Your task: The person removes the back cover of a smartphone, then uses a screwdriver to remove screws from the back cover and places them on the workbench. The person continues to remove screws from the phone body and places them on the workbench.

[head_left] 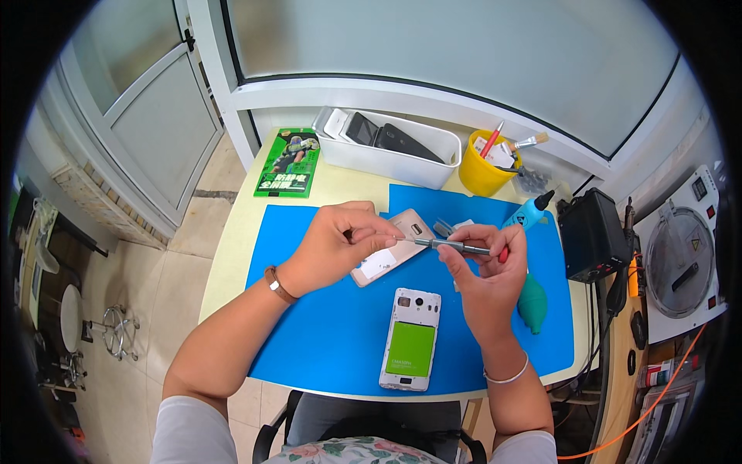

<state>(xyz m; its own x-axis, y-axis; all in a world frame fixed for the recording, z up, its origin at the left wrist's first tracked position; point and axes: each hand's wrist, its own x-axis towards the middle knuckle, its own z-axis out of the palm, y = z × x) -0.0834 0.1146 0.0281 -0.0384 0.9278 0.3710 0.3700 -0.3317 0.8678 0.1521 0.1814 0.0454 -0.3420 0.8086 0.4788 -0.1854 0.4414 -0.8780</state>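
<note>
My right hand (495, 267) is closed around a slim grey screwdriver (452, 245), held level above the mat with its thin bit pointing left. A small red piece shows by its palm; what it belongs to is hidden. My left hand (344, 240) pinches thumb and forefinger at the bit's tip; anything tiny between them is too small to tell. Beneath the hands lies a pinkish phone back cover (379, 264), partly covered by my fingers. Nearer me, an opened white phone (402, 299) rests with its green battery (411, 348) exposed. Tweezers (443, 226) lie beyond the screwdriver, partly hidden.
A blue mat (309, 340) covers much of the table. Behind it stand a white bin (379, 158) of phones, a yellow cup (481, 174) of tools and a green packet (287, 162). At right are a blue bottle (527, 214), a green air blower (533, 305) and a black device (591, 236).
</note>
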